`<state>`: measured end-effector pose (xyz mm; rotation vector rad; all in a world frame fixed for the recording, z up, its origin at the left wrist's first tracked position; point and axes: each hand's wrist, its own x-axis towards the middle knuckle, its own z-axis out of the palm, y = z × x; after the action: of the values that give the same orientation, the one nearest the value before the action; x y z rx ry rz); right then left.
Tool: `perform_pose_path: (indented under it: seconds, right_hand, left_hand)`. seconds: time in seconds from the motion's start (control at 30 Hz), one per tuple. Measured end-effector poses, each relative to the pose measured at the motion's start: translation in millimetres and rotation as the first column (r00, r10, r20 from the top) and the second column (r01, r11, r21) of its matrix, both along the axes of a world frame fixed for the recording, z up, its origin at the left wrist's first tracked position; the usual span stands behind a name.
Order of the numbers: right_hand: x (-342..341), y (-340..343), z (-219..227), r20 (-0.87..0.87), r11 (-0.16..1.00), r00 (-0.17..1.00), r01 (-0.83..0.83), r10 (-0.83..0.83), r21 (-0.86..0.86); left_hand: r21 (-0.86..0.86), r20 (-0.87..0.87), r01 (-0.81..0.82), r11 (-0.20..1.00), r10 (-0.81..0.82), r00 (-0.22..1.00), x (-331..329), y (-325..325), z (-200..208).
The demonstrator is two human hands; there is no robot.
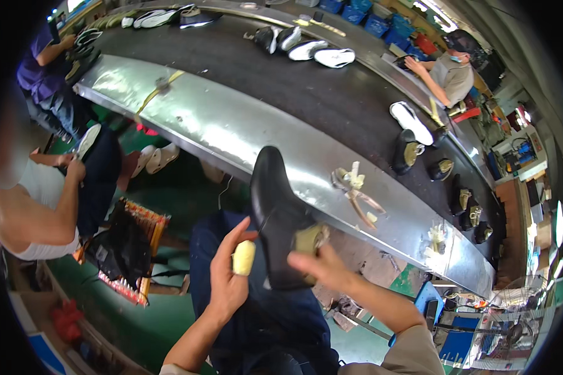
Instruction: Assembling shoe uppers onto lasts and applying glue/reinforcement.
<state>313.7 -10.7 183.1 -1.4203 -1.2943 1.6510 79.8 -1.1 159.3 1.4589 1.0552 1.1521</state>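
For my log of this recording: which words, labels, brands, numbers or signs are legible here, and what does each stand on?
No text can be read in this view.
Black boot: no lettering can be made out on the side shown.
Black bag: any mark is too small to read.
Blue bins: any markings are too small and blurred to read.
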Motion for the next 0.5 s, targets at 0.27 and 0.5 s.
perform_pose_path:
  seconds: [0.27, 0.5]
  right_hand:
    - [148, 215, 9, 0.092, 0.686, 0.725, 0.592, -0.683, 0.424]
    - [221, 281, -60, 0.357, 0.792, 0.783, 0.263, -0.509, 0.551]
  left_hand:
    - [-0.325, 0.125, 0.033, 0.945, 0.008, 0.992, 0, -6, -82]
    - [-0.418, -0.154, -0.331, 0.846, 0.293, 0.944, -10, 31, -149]
